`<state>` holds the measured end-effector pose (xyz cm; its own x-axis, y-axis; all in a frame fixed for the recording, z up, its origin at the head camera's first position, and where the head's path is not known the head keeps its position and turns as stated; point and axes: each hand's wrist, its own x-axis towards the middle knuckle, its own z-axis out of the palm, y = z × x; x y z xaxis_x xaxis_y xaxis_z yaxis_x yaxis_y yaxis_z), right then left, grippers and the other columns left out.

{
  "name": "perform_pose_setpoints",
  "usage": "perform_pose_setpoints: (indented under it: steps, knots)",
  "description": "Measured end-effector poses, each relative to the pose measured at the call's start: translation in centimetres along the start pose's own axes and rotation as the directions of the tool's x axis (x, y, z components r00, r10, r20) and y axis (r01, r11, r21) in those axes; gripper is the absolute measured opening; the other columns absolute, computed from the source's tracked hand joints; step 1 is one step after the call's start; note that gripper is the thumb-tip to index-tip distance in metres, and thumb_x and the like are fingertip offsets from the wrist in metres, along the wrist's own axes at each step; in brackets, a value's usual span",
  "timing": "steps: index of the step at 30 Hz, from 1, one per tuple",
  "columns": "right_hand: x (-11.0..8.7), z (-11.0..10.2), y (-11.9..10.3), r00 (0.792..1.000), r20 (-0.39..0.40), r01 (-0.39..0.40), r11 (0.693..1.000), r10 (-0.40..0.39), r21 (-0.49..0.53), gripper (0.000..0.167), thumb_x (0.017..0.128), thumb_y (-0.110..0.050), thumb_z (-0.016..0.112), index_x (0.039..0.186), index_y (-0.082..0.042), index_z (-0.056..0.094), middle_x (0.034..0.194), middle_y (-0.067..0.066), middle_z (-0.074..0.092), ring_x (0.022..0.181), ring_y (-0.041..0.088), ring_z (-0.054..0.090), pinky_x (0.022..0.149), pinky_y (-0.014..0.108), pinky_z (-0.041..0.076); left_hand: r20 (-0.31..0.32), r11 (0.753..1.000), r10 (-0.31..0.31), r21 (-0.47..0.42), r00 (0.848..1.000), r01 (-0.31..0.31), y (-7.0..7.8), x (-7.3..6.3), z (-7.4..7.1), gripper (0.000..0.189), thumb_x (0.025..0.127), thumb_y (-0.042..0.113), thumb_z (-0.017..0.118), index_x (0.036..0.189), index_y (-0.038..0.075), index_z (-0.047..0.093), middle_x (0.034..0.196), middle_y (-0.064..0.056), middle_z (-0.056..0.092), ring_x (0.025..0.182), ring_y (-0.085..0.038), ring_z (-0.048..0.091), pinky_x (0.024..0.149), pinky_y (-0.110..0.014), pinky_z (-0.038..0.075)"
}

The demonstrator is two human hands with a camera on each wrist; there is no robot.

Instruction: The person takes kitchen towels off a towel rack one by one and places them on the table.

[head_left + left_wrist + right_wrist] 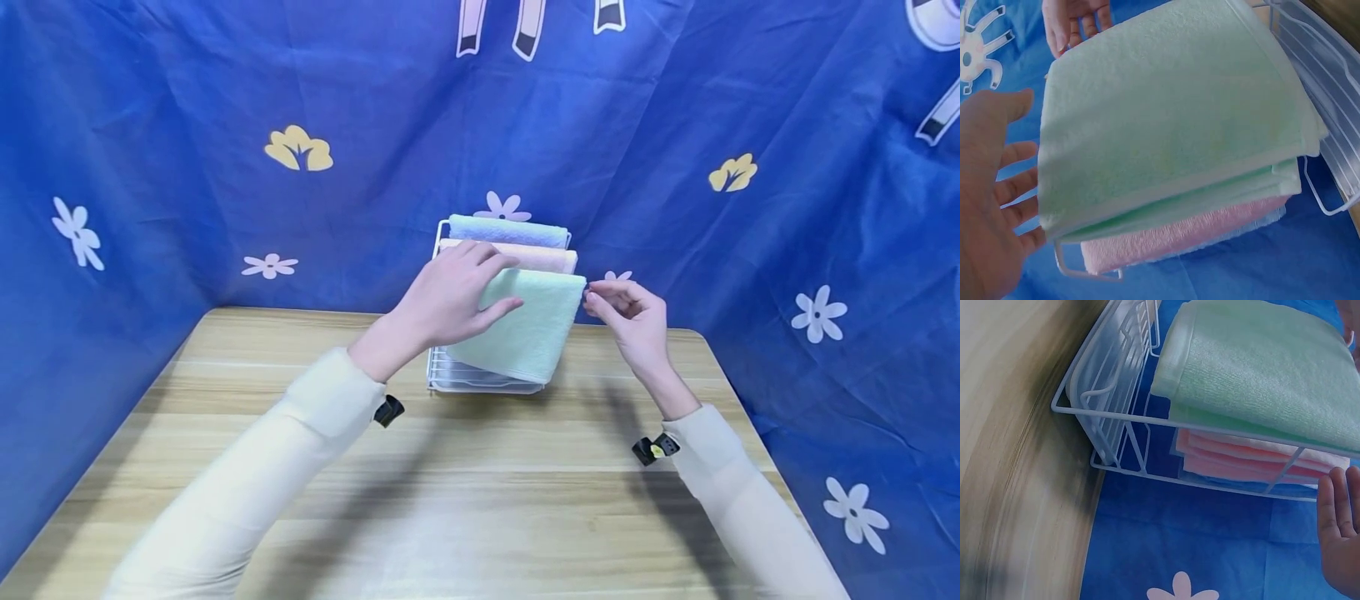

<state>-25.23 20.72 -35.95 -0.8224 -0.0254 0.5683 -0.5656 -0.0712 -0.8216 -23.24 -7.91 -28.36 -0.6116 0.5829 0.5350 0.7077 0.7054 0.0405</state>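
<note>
A folded mint-green towel point(531, 325) hangs at a slant in the front of a white wire rack point(1129, 417). Behind it stand a folded pink towel point(551, 258) and a pale blue one point(510, 231). My left hand point(457, 292) is spread at the green towel's upper left, thumb apart from the fingers; in the left wrist view its fingertips are right at the towel's edge. Close by the upper right corner is my right hand point(630, 315), its fingers loosely bent in the head view. The right wrist view shows these fingers point(1337, 503) extended beside the rack.
The rack stands at the back of a wood-grain table point(480, 500), near the blue patterned cloth point(390, 167) that hangs behind and on both sides. A pale tray point(480, 379) shows at the rack's base. Black straps point(388, 411) are on both wrists.
</note>
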Motion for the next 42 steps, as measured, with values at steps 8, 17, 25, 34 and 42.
perform_pose_setpoints:
  steps: [8,17,25,34,42]
  knots:
    - [0.5,0.4,0.5,1.000,0.005,-0.012,0.998,0.012,0.056,0.019,0.092,0.015,0.070,0.104,0.002,0.077,0.090,-0.004,0.082,0.078,0.009,0.079,0.077,0.030,0.065,-0.007,1.000,0.001,0.001,1.000,-0.001,0.1,1.3,1.2,0.043,0.101,0.045,0.068,0.126,0.011,0.072,0.119,-0.009,0.073,0.112,-0.029,0.067,0.095,-0.043,0.056]
    - [0.7,0.8,0.5,0.999,0.017,-0.032,0.996,0.031,0.081,0.027,0.093,0.016,0.066,0.101,-0.007,0.078,0.088,-0.003,0.082,0.078,0.010,0.078,0.078,0.032,0.065,0.014,1.000,-0.026,0.008,1.000,0.026,0.0,2.1,2.0,0.037,0.101,0.043,0.069,0.119,0.011,0.074,0.110,-0.008,0.073,0.101,-0.028,0.066,0.085,-0.040,0.056]
    - [0.8,1.0,0.6,0.998,0.012,-0.059,0.993,0.058,0.099,0.041,0.093,0.019,0.063,0.097,-0.018,0.079,0.087,-0.006,0.081,0.077,0.007,0.078,0.076,0.027,0.065,0.045,0.999,-0.051,-0.001,0.998,0.051,0.1,2.7,1.9,0.032,0.102,0.040,0.069,0.117,0.012,0.076,0.107,-0.006,0.073,0.097,-0.026,0.065,0.082,-0.039,0.055]
    - [0.8,1.0,0.8,0.998,-0.005,-0.062,0.995,0.063,0.084,0.040,0.093,0.018,0.064,0.096,-0.019,0.079,0.086,-0.006,0.081,0.075,0.007,0.077,0.074,0.027,0.064,0.078,0.998,-0.055,-0.030,0.995,0.058,0.0,3.0,2.0,0.029,0.104,0.038,0.067,0.115,0.013,0.076,0.107,-0.006,0.074,0.095,-0.025,0.065,0.080,-0.039,0.055]
    - [0.9,1.3,1.0,0.998,0.007,-0.059,0.993,0.059,0.104,0.035,0.094,0.016,0.065,0.098,-0.016,0.079,0.087,-0.004,0.081,0.075,0.009,0.078,0.074,0.029,0.065,0.096,0.994,-0.064,-0.079,0.993,0.071,-0.6,2.9,1.8,0.029,0.103,0.037,0.069,0.115,0.012,0.077,0.107,-0.005,0.075,0.096,-0.025,0.065,0.081,-0.038,0.055]
